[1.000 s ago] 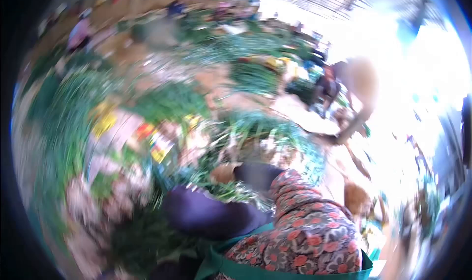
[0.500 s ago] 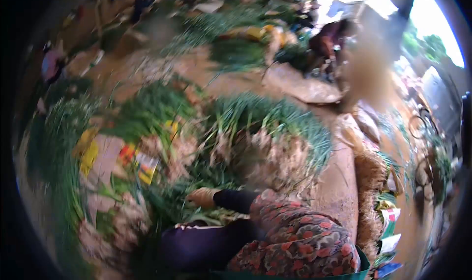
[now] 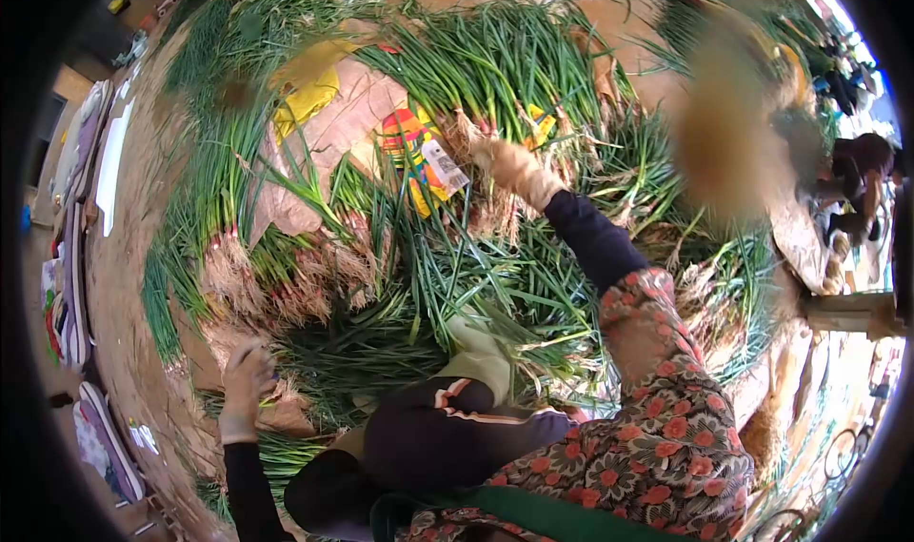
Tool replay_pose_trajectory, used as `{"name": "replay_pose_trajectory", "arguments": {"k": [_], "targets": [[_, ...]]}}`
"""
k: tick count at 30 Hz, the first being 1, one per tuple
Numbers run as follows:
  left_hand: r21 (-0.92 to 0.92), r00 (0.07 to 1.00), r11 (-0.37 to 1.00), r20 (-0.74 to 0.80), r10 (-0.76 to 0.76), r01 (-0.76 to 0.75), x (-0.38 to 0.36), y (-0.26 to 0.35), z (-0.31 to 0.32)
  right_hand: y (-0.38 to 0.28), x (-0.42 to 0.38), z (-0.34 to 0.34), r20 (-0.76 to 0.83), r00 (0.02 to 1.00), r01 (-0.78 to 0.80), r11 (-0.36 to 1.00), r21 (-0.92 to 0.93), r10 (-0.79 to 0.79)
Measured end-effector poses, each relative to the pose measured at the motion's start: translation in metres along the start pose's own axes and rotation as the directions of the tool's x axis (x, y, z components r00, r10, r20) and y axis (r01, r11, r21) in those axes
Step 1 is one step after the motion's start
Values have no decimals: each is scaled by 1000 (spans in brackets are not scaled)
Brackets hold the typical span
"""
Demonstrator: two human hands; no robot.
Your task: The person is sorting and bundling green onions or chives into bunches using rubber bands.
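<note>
Green onions with pale roots lie in heaps around my legs. My right hand (image 3: 516, 173), in a pale glove, reaches forward and is closed at the root ends of the upper green onion bundle (image 3: 505, 76). My left hand (image 3: 246, 385), also gloved, is low on the left beside the roots of another bundle (image 3: 233, 280). Its fingers look bent and apart, with nothing visible in them. Between the hands are loose green leaves (image 3: 476, 266) and a colourful printed packet (image 3: 424, 157).
A brown sheet with yellow print (image 3: 309, 104) lies among the bundles. Another person (image 3: 862, 185) is at the right edge. Long padded items (image 3: 71, 247) lie along the left side, and a pale sack (image 3: 800, 242) is at the right.
The view has turned and tilted down toward the left. My left hand has come into sight. My right arm now stretches forward to the upper bundle's roots instead of resting over the leaves.
</note>
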State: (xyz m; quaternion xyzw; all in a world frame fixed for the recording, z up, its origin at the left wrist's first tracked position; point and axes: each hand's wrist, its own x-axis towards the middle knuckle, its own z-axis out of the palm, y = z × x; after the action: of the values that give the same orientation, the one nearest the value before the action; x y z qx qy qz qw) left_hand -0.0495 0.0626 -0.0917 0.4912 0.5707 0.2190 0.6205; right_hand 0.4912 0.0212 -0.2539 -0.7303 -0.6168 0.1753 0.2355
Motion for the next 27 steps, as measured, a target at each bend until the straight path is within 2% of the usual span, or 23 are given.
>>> {"name": "replay_pose_trajectory", "arguments": {"k": [1, 3, 4, 5, 7, 9, 10, 11, 13, 15, 16, 17, 18, 19, 20, 21, 23, 24, 25, 27], "targets": [[48, 1000, 999, 6, 10, -10, 5, 20, 29, 4, 27, -5, -47, 999, -11, 995, -95, 7], [192, 980, 978, 165, -114, 82, 53, 19, 47, 5, 62, -8, -65, 929, -366, 930, -28, 364], [190, 965, 980, 243, -98, 51, 66, 22, 64, 11, 71, 6, -105, 920, -378, 926, 12, 377], [189, 944, 982, 321, -83, 22, 76, 25, 86, 6, 81, 7, 61, 908, -407, 908, -99, 414], [133, 908, 991, 414, -55, 0, 108, 19, 118, 9, 89, 24, -14, 966, -253, 934, -251, 258], [71, 909, 997, 417, 1, -33, 130, 16, 154, 21, 92, 44, -49, 987, -162, 917, -364, 155], [18, 912, 1000, 410, 2, -11, 139, 13, 169, 10, 84, 36, -5, 1000, -11, 870, -494, 10], [-33, 915, 999, 403, 0, 14, 146, 10, 182, 4, 78, 34, -77, 997, -19, 988, -153, 7], [-225, 932, 969, 361, -13, 100, 155, -1, 209, 7, 54, 41, 30, 1000, 5, 923, -384, 7], [-331, 933, 932, 358, -22, 149, 156, -15, 230, -35, 8, -5, 117, 990, -63, 990, -126, 78], [-367, 927, 912, 374, -36, 183, 158, -26, 239, 8, 3, 17, 321, 945, -107, 987, 118, 64], [-402, 919, 889, 390, -50, 219, 157, -36, 248, 1, -16, 3, 321, 946, -194, 877, 440, 48], [-412, 916, 876, 392, -81, 253, 156, -46, 258, -7, -36, -12, 320, 947, -261, 658, 706, 33], [-419, 914, 870, 398, -83, 261, 149, -48, 266, 9, -40, -16, 479, 876, -441, 514, 736, 65], [-407, 901, 876, 428, -69, 260, 149, -53, 270, 18, -45, -16, 565, 780, -626, 346, 699, 269], [-396, 887, 881, 458, -55, 259, 150, -58, 274, 48, -50, 13, 404, 899, -430, 511, 744, 168], [-311, 896, 936, 445, -9, 164, 141, -56, 286, 19, -72, 27, 293, 944, -329, 472, 818, 151], [-237, 902, 960, 430, -31, 146, 137, -54, 292, -16, -82, 23, 403, 899, -433, 218, 875, 170], [-227, 912, 964, 407, -38, 142, 137, -61, 295, -34, -85, 18, 360, 922, -372, 598, 710, 145], [-294, 900, 924, 423, -101, 242, 137, -73, 297, -25, -87, 51, 285, 940, -337, 648, 683, 188]]}}
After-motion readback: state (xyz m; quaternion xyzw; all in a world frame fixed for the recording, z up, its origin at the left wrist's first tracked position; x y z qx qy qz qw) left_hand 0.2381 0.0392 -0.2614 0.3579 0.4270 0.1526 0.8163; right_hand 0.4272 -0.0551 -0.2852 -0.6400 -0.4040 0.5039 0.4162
